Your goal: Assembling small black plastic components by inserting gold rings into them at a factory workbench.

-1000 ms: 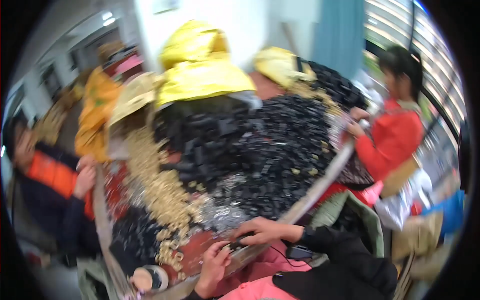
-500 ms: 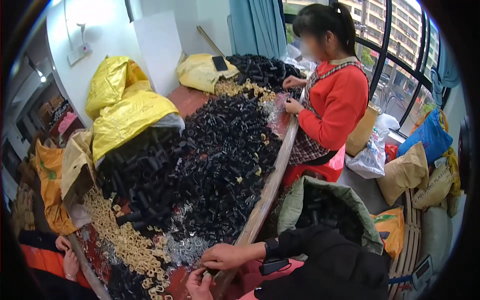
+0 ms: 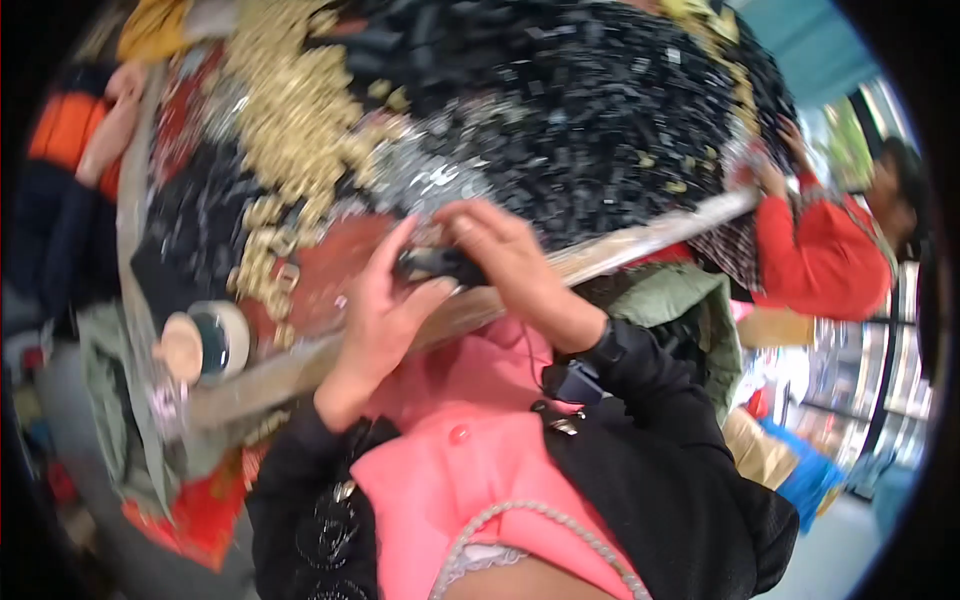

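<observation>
Both my hands meet over the table's near edge, somewhat smeared by motion. Around a short black plastic part (image 3: 445, 264), my left hand (image 3: 375, 315) has its thumb and fingers closed. My right hand (image 3: 515, 265) bends over the same part from the other side, its fingertips near those of the left. What else lies between the fingers is hidden. Just beyond the hands is a patch of small shiny silver metal pieces (image 3: 430, 178). A heap of cream-coloured ring-shaped pieces (image 3: 290, 120) spreads to the left, and a large heap of black plastic parts (image 3: 600, 120) fills the far side.
A wooden rim (image 3: 640, 235) borders the red tabletop (image 3: 335, 268). Rolls of tape (image 3: 232, 338) stand at the near left corner. A green sack (image 3: 690, 295) is below the rim at right. Co-workers' hands are at the left (image 3: 110, 135) and far right (image 3: 770, 178).
The view has swung down and turned, bringing my hands from the lower edge to the middle. A black plastic part now shows between them; the tape rolls have come into view.
</observation>
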Available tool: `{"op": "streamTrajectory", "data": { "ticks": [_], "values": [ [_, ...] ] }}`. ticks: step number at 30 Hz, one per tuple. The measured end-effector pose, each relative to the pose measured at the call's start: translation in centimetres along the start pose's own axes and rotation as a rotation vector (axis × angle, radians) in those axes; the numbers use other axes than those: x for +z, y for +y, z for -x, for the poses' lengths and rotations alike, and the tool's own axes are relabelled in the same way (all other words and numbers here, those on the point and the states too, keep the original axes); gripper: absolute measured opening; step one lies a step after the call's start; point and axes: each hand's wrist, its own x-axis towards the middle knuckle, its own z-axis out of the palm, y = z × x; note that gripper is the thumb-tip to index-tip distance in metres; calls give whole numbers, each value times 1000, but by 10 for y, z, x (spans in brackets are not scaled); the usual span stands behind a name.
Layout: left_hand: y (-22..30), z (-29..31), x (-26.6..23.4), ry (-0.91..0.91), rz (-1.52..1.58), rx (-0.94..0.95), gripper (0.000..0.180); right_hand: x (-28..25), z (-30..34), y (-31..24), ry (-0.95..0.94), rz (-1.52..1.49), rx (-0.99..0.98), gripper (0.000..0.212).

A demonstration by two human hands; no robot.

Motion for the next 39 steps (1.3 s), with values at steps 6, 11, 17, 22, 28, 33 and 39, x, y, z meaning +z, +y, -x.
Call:
{"op": "streamTrajectory", "data": {
  "ticks": [6,11,17,22,28,33,39],
  "values": [
    [-25,13,-17,21,522,-182,63,16,3,-2,-128,-237,69,55],
    [-27,15,-15,-49,615,-138,75,7,2,3,-450,-257,-52,82],
    [-32,14,-9,-33,659,-162,82,6,2,1,-525,-212,-104,81],
    [-45,14,-8,-37,692,-210,83,10,2,10,-396,-260,-40,93],
    [-46,12,-3,-10,817,-296,83,7,1,18,-340,-247,-60,87],
    [-45,15,1,13,867,-318,80,8,5,20,-287,-189,-96,89],
    [-41,15,1,13,886,-323,79,11,6,22,-246,-235,-114,87]
  ]
}}
